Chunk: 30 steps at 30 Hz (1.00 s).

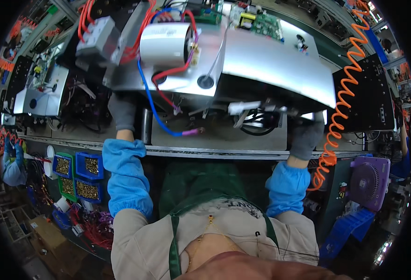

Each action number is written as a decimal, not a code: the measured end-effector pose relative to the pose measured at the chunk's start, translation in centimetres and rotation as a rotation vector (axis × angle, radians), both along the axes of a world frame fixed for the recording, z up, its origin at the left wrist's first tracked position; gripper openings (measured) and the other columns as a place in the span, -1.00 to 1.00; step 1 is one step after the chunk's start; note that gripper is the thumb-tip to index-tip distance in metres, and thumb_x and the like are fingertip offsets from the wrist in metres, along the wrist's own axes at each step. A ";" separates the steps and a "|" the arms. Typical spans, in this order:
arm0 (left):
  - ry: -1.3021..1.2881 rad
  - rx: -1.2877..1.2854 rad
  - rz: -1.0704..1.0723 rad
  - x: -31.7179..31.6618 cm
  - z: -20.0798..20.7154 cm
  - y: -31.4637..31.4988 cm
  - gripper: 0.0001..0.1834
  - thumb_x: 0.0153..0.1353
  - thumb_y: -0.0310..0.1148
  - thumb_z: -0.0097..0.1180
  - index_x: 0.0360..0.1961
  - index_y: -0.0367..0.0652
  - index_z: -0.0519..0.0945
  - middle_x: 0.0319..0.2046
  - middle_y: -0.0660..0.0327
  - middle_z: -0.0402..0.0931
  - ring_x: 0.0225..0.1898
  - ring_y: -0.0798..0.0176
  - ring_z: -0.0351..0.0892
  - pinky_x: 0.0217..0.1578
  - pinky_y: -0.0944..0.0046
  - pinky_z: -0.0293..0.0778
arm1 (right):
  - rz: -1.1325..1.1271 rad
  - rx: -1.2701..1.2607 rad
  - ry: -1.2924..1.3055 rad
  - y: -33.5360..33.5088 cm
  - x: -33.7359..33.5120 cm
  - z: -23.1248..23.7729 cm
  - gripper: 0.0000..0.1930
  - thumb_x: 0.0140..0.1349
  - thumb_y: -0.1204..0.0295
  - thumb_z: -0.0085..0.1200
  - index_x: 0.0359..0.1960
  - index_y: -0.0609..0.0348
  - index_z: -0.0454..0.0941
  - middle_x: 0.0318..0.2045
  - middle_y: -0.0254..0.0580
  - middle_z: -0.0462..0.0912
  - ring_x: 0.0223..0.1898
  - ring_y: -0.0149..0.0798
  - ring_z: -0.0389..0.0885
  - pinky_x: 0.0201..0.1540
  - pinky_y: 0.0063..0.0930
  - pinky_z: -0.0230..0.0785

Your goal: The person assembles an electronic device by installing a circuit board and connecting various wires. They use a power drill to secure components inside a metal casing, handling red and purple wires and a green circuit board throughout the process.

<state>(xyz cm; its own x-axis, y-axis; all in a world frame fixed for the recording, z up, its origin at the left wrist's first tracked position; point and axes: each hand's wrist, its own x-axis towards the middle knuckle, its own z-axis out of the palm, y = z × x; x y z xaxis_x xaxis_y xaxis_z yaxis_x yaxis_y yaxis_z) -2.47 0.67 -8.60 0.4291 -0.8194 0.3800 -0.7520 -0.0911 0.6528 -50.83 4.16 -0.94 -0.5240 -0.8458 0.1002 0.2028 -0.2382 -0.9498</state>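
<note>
In front of me is a wide metal chassis (275,60) of some electrical unit, slightly blurred and tilted over the bench. It bears a large white cylindrical capacitor (163,44), a green circuit board (266,25) and a grey block (98,37) with red wires. A loose blue wire (151,109) with a purple-sleeved end hangs over its near side. My left hand (122,112), in a grey glove, grips the left end from below. My right hand (306,139), gloved too, is closed at the near right corner. The fingertips of both are hidden by the chassis.
An orange coiled hose (350,60) hangs close to my right hand, before a black panel (366,100). Another chassis (42,98) stands at left. Blue bins (101,176) of brass-coloured parts, a purple fan (368,182) and the bench edge (214,151) lie nearer. A co-worker's blue sleeve (14,170) shows far left.
</note>
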 end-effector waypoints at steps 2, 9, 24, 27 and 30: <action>-0.083 0.038 0.016 0.2 0.0 1.0 -0.74 0.10 -0.30 0.09 -0.20 -0.17 0.58 -0.27 0.01 0.61 -0.20 -0.04 0.58 -0.20 0.15 0.44 | -0.164 -0.067 0.833 0.2 -0.8 -1.7 -0.72 0.20 0.51 -0.04 -0.03 0.19 0.48 -0.19 -0.18 0.61 -0.31 -0.37 0.59 -0.37 -0.62 0.45; -0.063 -0.099 -0.018 -1.6 1.0 1.0 -0.67 0.12 -0.18 0.04 -0.16 -0.13 0.55 -0.25 -0.03 0.58 -0.14 -0.14 0.52 -0.14 0.05 0.41 | 0.017 -0.147 -0.129 -1.5 -3.2 -1.9 -0.69 0.16 0.25 0.08 -0.12 0.13 0.50 -0.27 -0.26 0.59 -0.26 -0.38 0.53 -0.34 -0.55 0.39; -0.349 -0.494 -0.471 -12.7 0.8 11.2 -0.78 -0.01 -0.43 0.16 -0.26 -0.12 0.60 -0.23 0.20 0.54 -0.26 0.11 0.48 -0.18 0.17 0.39 | 0.355 0.259 1.666 2.7 18.4 -3.0 -0.64 0.11 0.21 0.06 -0.16 0.21 0.53 -0.26 0.10 0.60 -0.21 0.00 0.62 -0.13 -0.18 0.47; -0.603 -0.297 -0.505 -13.9 2.9 11.5 -0.73 -0.02 -0.35 0.18 -0.24 -0.13 0.59 -0.20 0.21 0.54 -0.24 0.14 0.49 -0.17 0.17 0.39 | 0.462 0.336 1.659 1.8 18.4 -2.4 -0.65 0.09 0.20 0.05 -0.23 0.23 0.57 -0.28 0.09 0.62 -0.18 0.04 0.61 -0.11 -0.15 0.46; -0.562 -0.087 -0.571 -15.3 3.7 10.7 -0.57 -0.01 -0.18 0.19 -0.10 -0.13 0.51 -0.21 0.16 0.51 -0.25 0.07 0.53 -0.25 0.08 0.46 | 0.486 0.297 1.685 1.5 17.4 -3.5 -0.68 0.07 0.25 0.05 -0.24 0.23 0.58 -0.29 0.13 0.61 -0.21 0.03 0.62 -0.12 -0.13 0.46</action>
